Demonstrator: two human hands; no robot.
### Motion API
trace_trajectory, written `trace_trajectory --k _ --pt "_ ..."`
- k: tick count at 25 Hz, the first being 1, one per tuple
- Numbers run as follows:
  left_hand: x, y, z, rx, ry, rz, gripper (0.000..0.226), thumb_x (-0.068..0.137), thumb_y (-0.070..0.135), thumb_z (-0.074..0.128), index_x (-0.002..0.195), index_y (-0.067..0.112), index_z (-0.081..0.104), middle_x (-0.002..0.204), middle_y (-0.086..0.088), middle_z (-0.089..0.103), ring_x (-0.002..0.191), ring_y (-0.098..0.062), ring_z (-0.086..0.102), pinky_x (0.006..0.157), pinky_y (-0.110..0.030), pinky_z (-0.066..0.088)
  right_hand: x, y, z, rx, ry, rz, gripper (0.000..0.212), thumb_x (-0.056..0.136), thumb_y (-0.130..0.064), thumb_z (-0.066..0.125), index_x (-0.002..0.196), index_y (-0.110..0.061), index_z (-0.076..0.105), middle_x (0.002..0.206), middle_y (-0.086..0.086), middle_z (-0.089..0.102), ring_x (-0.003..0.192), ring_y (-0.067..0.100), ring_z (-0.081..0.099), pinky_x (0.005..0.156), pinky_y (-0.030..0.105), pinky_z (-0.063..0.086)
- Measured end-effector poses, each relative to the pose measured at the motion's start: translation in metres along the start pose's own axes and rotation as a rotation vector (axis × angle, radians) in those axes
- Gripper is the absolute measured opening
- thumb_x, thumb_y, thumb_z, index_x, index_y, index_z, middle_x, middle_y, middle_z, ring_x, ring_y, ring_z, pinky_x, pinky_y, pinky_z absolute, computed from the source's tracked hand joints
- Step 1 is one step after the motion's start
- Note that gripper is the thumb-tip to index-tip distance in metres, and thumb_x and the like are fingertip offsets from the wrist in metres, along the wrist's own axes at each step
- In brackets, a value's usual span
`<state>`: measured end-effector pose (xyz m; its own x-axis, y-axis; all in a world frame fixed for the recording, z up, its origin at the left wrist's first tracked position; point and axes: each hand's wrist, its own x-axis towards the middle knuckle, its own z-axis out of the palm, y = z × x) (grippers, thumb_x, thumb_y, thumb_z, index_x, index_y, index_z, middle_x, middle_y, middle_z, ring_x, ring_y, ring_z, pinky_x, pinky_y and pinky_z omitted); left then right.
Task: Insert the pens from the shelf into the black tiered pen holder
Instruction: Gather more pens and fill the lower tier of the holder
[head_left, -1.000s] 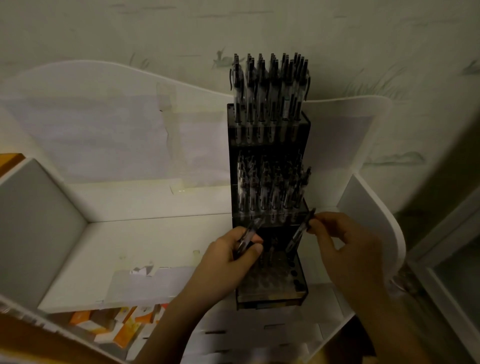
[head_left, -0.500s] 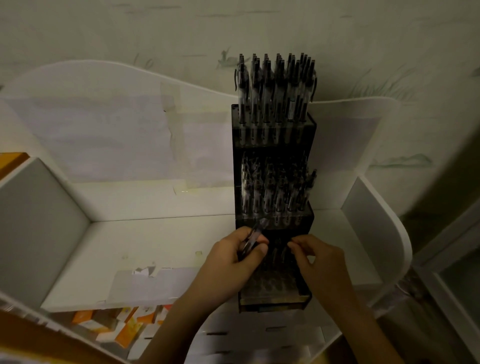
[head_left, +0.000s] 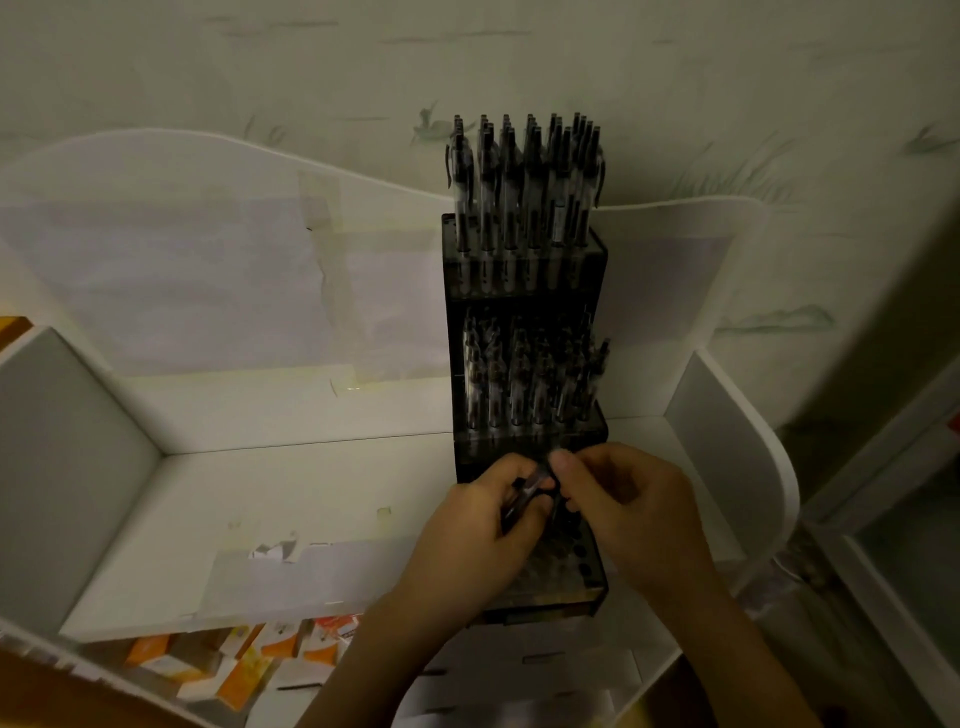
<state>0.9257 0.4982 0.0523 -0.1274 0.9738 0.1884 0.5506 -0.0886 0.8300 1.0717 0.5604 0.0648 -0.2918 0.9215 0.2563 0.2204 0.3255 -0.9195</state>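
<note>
The black tiered pen holder (head_left: 524, 306) stands on the white shelf (head_left: 311, 493). Its top tier (head_left: 524, 208) and middle tier (head_left: 530, 384) are packed with upright pens. In the bottom tier (head_left: 571, 571) I can make out open holes, partly hidden by my hands. My left hand (head_left: 478, 535) grips a small bundle of dark pens (head_left: 524, 493) just above the bottom tier. My right hand (head_left: 634, 509) meets it from the right, thumb and fingertips pinching the upper end of one pen in that bundle.
White side panels (head_left: 727, 441) close the shelf on the left and right. A taped paper patch (head_left: 291, 571) lies on the shelf surface. Orange and white boxes (head_left: 234, 670) sit on a lower level at the front left. The wall is behind the holder.
My right hand carried one pen down to the bottom tier, let it go there, then moved left to the bundle in my left hand. The left hand stayed roughly in place.
</note>
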Motion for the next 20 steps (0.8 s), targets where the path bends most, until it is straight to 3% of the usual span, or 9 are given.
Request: trace_trajectory --k 3,6,10,13,16,20 --pt "-0.001 0.002 0.006 0.120 0.034 0.037 0.015 0.094 0.032 0.053 0.108 0.037 0.054 0.079 0.009 0.065 0.066 -0.008 0.061 0.061 -0.039 0.053 0.003 -0.001 0.000 0.043 -0.025 0.112 0.014 0.081 -0.034 0.073 0.077 -0.020 0.073 0.070 -0.005 0.073 0.066 0.010 0.069 0.067 0.027 0.057" --pt "-0.001 0.006 0.009 0.181 0.068 0.048 0.020 0.094 0.030 0.054 0.111 0.039 0.052 0.081 0.010 0.065 0.066 -0.007 0.061 0.059 -0.034 0.054 0.006 0.001 -0.006 0.200 -0.032 0.229 0.004 0.084 -0.016 0.071 0.082 -0.014 0.073 0.071 0.004 0.074 0.070 0.021 0.072 0.068 0.032 0.058" --pt "-0.004 0.014 0.016 0.215 0.106 0.044 0.021 0.093 0.032 0.056 0.111 0.041 0.052 0.076 0.014 0.062 0.064 -0.005 0.059 0.055 -0.019 0.045 0.008 -0.008 -0.019 0.414 0.005 0.329 0.008 0.087 -0.001 0.065 0.085 -0.007 0.071 0.073 0.011 0.074 0.074 0.027 0.073 0.065 0.029 0.060" --pt "-0.009 0.016 0.013 0.328 0.107 -0.022 0.024 0.093 0.041 0.055 0.115 0.044 0.049 0.084 0.016 0.061 0.072 -0.004 0.059 0.060 -0.020 0.048 0.010 -0.011 -0.037 0.391 0.123 0.160 0.008 0.085 -0.003 0.068 0.083 -0.011 0.072 0.075 0.007 0.075 0.073 0.023 0.073 0.068 0.031 0.060" --pt "-0.019 0.015 0.006 0.533 0.057 -0.089 0.040 0.093 0.049 0.051 0.132 0.043 0.042 0.113 0.014 0.063 0.097 -0.009 0.061 0.079 -0.027 0.052 0.010 -0.011 -0.053 0.215 0.207 -0.015 0.008 0.081 -0.011 0.073 0.085 -0.017 0.072 0.075 -0.001 0.075 0.073 0.013 0.073 0.069 0.028 0.058" --pt "-0.030 0.015 0.005 0.728 0.098 -0.079 0.052 0.093 0.053 0.045 0.142 0.040 0.032 0.135 0.013 0.052 0.115 -0.013 0.055 0.093 -0.030 0.046 0.007 -0.007 -0.052 -0.202 0.205 -0.274 0.012 0.079 -0.012 0.074 0.083 -0.022 0.069 0.072 -0.024 0.062 0.073 -0.016 0.061 0.066 0.001 0.046"
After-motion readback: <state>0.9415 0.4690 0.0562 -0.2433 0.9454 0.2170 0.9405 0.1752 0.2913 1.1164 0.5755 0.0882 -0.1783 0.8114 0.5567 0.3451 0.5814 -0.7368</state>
